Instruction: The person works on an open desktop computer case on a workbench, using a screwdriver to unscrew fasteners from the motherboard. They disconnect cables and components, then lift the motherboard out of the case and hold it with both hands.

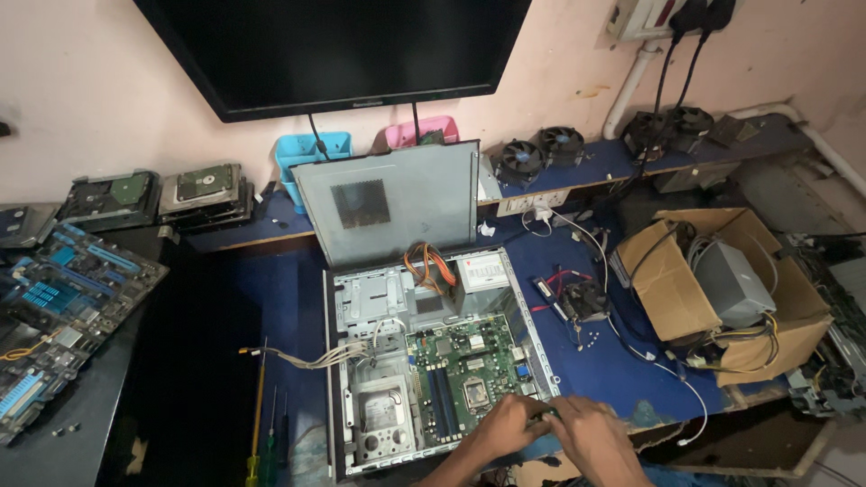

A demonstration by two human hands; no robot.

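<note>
An open grey desktop computer case (336,361) lies flat on the blue bench, its side panel (388,200) standing up behind it. Inside sit a green motherboard (456,370), a hard drive (383,417) and orange cables (424,266). My left hand (507,424) and my right hand (591,433) meet at the case's near right corner, by the motherboard's edge. Their fingers are curled close together around something small and dark that I cannot make out.
Screwdrivers (260,424) lie left of the case. Motherboards (54,311) and hard drives (153,194) sit at left. A cardboard box (667,289) with a power supply stands at right. Cooling fans (541,153) line the shelf, and a dark monitor (343,50) hangs above.
</note>
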